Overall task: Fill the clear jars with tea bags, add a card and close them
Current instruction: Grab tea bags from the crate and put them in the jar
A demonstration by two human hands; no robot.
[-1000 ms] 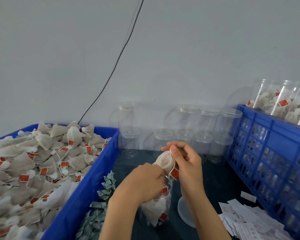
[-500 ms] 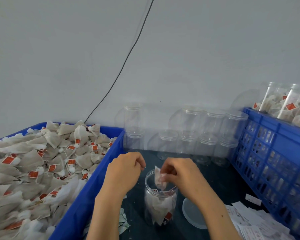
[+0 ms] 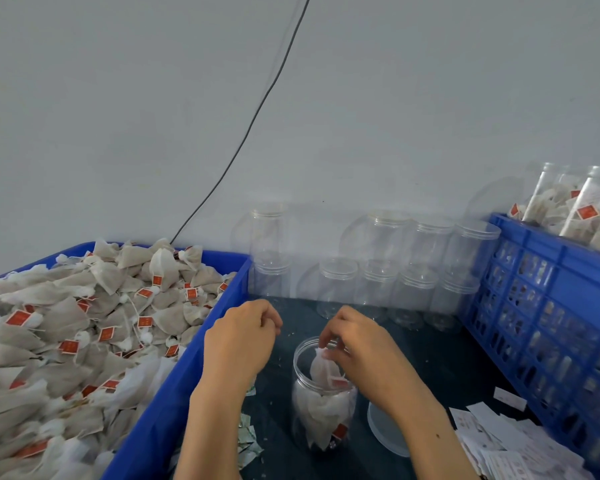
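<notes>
An open clear jar [image 3: 323,407] stands on the dark table, partly filled with tea bags. My right hand [image 3: 357,344] sits over its mouth and pinches a white tea bag [image 3: 323,367] that hangs down inside the jar. My left hand [image 3: 243,337] hovers just left of the jar with loosely curled fingers, holding nothing that I can see. The jar's clear lid [image 3: 387,431] lies flat on the table to the right. White cards [image 3: 499,445] are scattered at the bottom right.
A blue bin [image 3: 174,386] heaped with tea bags [image 3: 66,334] fills the left. Empty lidded jars [image 3: 374,271] are stacked against the wall. A blue crate [image 3: 551,299] on the right carries filled jars [image 3: 575,209]. Small green packets [image 3: 248,441] lie by the bin.
My right hand has pushed the tea bag from above the jar down into its mouth. My left hand let go of the jar and moved left.
</notes>
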